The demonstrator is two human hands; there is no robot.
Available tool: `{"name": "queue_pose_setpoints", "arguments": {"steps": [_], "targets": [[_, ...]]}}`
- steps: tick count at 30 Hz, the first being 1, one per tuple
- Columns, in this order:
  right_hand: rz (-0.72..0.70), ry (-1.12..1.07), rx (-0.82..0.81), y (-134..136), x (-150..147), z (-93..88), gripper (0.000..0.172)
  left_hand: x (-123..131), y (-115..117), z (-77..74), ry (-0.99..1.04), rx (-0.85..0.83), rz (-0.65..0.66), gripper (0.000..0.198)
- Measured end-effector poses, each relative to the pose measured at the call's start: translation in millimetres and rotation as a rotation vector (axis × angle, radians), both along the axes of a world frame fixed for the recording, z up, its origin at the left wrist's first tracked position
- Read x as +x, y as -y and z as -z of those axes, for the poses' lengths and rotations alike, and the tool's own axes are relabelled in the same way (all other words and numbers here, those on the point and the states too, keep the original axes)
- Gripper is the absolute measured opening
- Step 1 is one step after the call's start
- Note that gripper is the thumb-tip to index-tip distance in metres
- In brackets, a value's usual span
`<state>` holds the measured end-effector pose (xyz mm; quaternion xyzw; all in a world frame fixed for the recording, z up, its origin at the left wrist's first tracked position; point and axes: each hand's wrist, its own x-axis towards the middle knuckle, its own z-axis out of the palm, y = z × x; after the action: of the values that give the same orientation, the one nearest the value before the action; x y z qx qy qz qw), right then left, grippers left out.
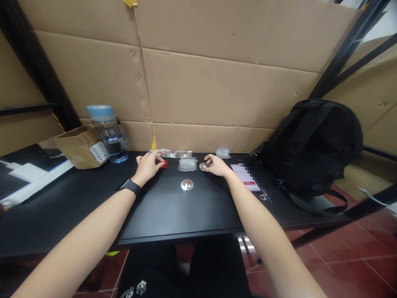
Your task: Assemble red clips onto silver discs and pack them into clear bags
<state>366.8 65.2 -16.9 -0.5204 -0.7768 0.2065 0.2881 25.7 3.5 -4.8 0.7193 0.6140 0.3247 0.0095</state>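
Observation:
On the black table lies a round silver metal disc [187, 185] with a red centre, between my two forearms. My left hand [149, 167], with a dark watch on its wrist, has its thumb and fingers closed at small red pieces [163, 164]. My right hand [216, 165] pinches the edge of a second silver disc [203, 166], partly covered by the fingers. Between the hands sits a clear plastic packet [187, 164]. Behind them, several discs with red centres lie in a clear wrapped strip [177, 153].
Another clear packet [223, 152] lies near the cardboard wall [198, 87]. To the right are a lit phone [245, 178], a keychain [265, 196] and a black backpack [313, 153]. At left stand a water bottle [113, 140] and an open cardboard box [79, 149].

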Motion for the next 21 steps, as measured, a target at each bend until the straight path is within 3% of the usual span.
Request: {"name": "queue_pose_setpoints", "arguments": {"steps": [7,13,17,21], "targets": [[0.085,-0.117,0.074,2.2,-3.7,-7.8,0.040,-0.6,1.7,-3.2,0.106,0.035,-0.017,0.033],[0.084,-0.271,0.213,14.4,-11.5,-23.1,0.035,4.6,5.6,-6.3,0.070,0.069,-0.019,0.033],[-0.017,-0.439,0.261,28.0,-26.8,-32.5,0.035,20.1,15.0,-14.4,0.060,0.155,0.064,0.027],[-0.174,-0.624,0.156,46.5,-50.0,-37.4,0.038,38.5,28.7,-24.8,0.109,0.243,0.169,0.019]]}}
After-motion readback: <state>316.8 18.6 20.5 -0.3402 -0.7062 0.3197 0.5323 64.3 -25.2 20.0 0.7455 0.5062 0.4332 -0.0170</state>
